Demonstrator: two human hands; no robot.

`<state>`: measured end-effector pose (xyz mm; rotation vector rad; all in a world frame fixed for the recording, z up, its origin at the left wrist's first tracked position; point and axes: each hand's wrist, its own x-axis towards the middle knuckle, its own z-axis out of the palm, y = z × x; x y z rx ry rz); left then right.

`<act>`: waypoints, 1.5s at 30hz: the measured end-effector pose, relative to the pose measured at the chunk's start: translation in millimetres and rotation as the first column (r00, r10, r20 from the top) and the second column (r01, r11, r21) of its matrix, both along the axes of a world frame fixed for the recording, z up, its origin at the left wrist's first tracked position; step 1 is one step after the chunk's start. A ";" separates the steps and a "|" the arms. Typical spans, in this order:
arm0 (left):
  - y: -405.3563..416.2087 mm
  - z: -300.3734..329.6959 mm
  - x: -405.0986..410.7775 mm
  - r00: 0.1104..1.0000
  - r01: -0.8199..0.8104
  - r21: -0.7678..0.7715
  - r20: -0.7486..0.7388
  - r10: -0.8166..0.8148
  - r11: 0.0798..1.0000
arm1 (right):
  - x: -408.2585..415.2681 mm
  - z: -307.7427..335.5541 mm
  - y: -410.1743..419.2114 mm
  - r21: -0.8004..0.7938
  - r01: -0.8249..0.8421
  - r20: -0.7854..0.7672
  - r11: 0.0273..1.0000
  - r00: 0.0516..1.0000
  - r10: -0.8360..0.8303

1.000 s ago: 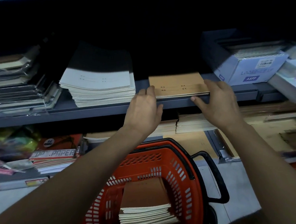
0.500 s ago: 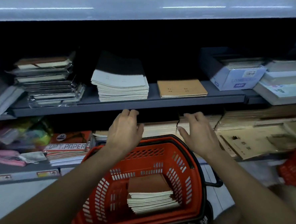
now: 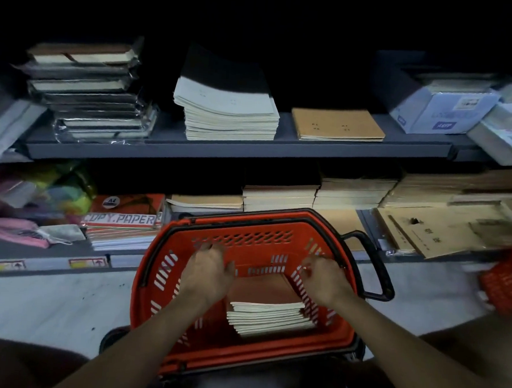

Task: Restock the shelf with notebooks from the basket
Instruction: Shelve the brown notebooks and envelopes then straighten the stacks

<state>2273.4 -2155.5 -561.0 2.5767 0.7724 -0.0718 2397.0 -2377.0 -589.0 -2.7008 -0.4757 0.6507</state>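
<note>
A red plastic basket [image 3: 179,351] sits on the floor in front of me, holding a stack of brown-covered notebooks [image 3: 264,302]. My left hand [image 3: 206,270] hovers inside the basket at the stack's left side, fingers relaxed and holding nothing. At the stack's right side is my right hand [image 3: 323,277], fingers loosely bent, also holding nothing. On the grey shelf [image 3: 236,152] above lies a thin pile of tan notebooks [image 3: 337,125], with a taller pile of white notebooks [image 3: 226,114] to its left.
Wrapped dark books [image 3: 90,93] stand at the shelf's left, a blue-white box [image 3: 439,109] at its right. The lower shelf holds copy paper packs [image 3: 121,218], cream notebook piles [image 3: 317,194] and brown envelopes [image 3: 426,234]. A second red basket [image 3: 504,284] shows at the right edge.
Both hands have left the tan notebooks on the shelf and dropped down into the basket, to either side of the brown stack. My view has tilted downward.
</note>
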 end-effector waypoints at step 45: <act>-32.7 -62.0 9.6 0.775 -0.601 -0.786 -0.527 0.348 0.149 | -28.6 -26.4 19.0 -0.007 0.559 -0.481 0.829 0.725 -0.493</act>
